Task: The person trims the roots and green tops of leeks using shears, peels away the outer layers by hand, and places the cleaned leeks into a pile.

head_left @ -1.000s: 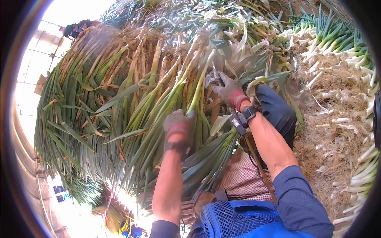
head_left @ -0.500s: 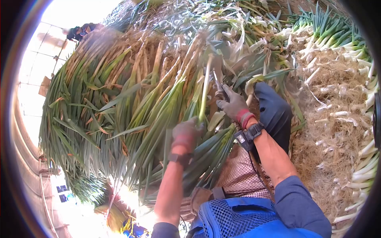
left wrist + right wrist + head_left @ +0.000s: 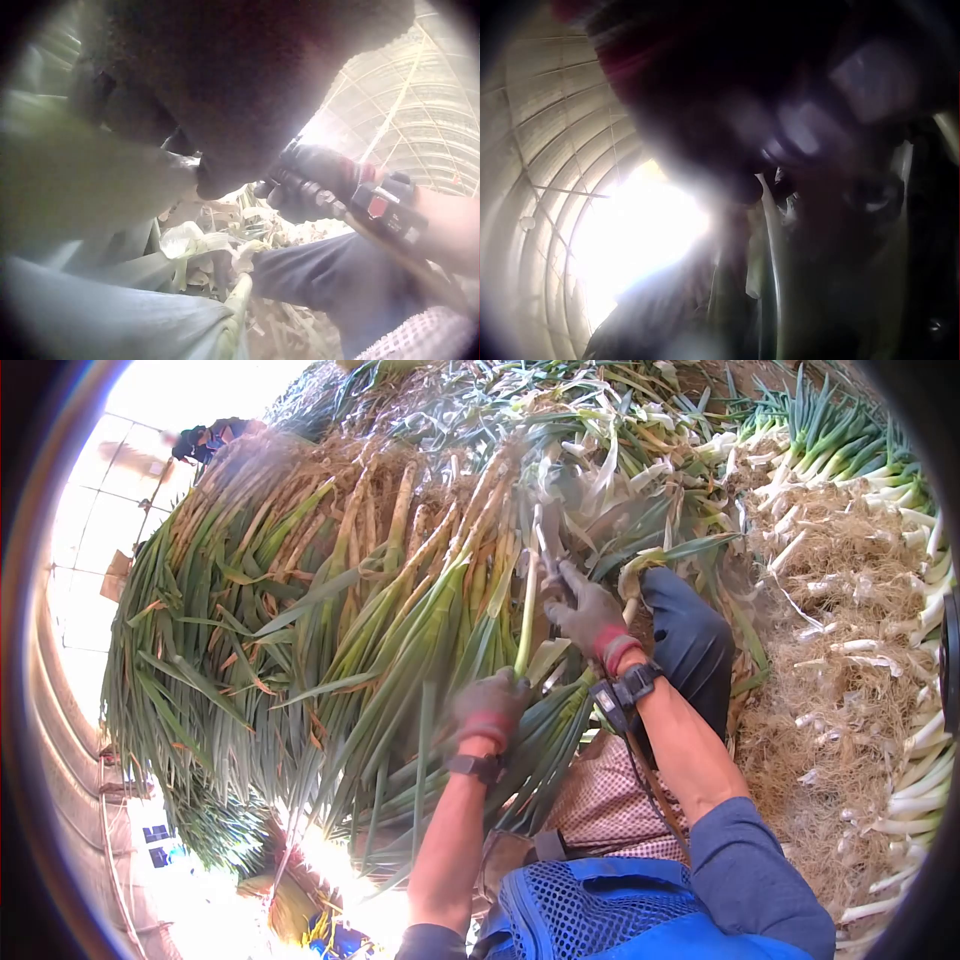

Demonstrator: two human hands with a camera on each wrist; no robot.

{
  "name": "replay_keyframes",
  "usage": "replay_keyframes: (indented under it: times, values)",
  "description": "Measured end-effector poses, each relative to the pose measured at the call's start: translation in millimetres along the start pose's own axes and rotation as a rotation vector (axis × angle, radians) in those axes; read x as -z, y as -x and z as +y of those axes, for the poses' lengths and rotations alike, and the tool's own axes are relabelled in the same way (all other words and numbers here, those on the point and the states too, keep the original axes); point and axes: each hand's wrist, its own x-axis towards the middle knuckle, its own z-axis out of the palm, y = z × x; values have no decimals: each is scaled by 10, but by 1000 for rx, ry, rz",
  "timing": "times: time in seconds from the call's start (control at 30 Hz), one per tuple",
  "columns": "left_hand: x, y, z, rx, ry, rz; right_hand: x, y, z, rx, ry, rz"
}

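My gloved left hand [image 3: 490, 705] grips a long green onion [image 3: 528, 615] low on its green part, its pale shank pointing away from me. Just right of that shank, my gloved right hand [image 3: 590, 615] holds an air blow gun [image 3: 543, 535] with a thin nozzle pointing away from me. Metal fittings [image 3: 326, 201] of the gun show below the right glove in the left wrist view, and a brown hose [image 3: 655, 790] runs back along the forearm. The onion's root end lies close to the nozzle. Dark blur fills much of the right wrist view.
A thick heap of unpeeled long green onions [image 3: 250, 600] lies to the left, roots away from me. Stripped leaves [image 3: 600, 420] pile up at the back. Rows of peeled onions [image 3: 915, 800] and tangled roots [image 3: 820, 720] lie on the right. Another person [image 3: 215, 438] is at the far left.
My left hand has moved right and closer to me, drawing the green onion back from the heap so it stands straighter. The right hand has shifted slightly, its nozzle staying near the shank.
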Motion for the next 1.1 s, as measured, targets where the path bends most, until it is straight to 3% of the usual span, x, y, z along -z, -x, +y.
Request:
replay_keyframes:
  times: [0.17,0.23,0.27,0.37,0.47,0.5,0.53,0.63,0.67,0.7,0.83,0.93,1.03,1.1]
  values:
    - [-320,213,276,-142,35,-37,1,580,64,36,-9,-335]
    - [-383,438,456,-268,115,-126,13,753,161,117,61,-329]
    - [-641,487,511,-399,5,-238,35,787,203,158,95,-327]
    - [-298,816,753,-511,79,-274,149,689,373,35,-87,-161]
    - [-39,486,498,-331,263,44,397,752,143,-61,-2,-158]
    - [-20,241,319,-265,190,86,418,793,90,-80,-14,-165]
    - [14,65,142,-264,355,253,290,833,241,-9,-68,-211]
    - [123,-398,-121,-91,89,494,63,937,285,218,33,-189]
    - [138,-496,-159,-51,23,522,152,962,77,71,-16,-269]
    - [164,-550,-188,-11,-44,548,133,985,44,67,-10,-284]
    - [225,-741,-334,39,64,256,136,1089,-64,87,27,-345]
    - [357,-781,-341,76,185,316,105,1095,-22,70,-11,-352]
    - [771,-816,-289,211,810,45,78,1084,3,76,-29,-376]
    - [801,-930,-420,245,1000,-34,88,1099,-169,51,64,-393]
